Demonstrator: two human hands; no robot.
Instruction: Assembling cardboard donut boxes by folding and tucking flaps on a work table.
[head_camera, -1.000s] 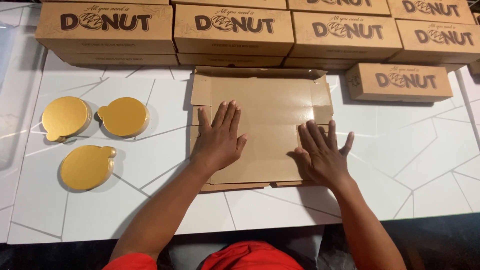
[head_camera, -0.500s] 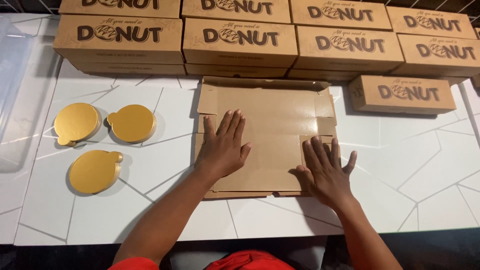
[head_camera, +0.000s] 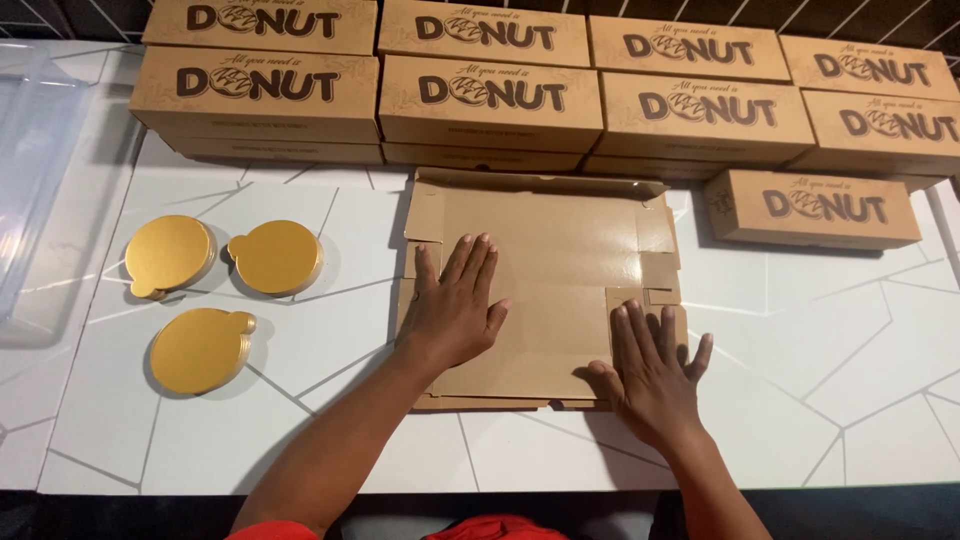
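Right hand (head_camera: 655, 375) slid down to blank's (head_camera: 540, 270) near corner, left hand (head_camera: 455, 300) unmoved; both flat, fingers spread, gripping nothing, pressing fold.

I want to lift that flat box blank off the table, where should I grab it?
Probably the near edge of the blank, from your side: it lies flat under both palms, left hand and right hand, and stacked boxes crowd its far edge.

White table (head_camera: 800, 400) with thin grey lines. Lying on it: flat cardboard box blank (head_camera: 545, 260), three gold round boards (head_camera: 200, 350), brown printed boxes (head_camera: 490, 100), clear plastic tub (head_camera: 35, 160).
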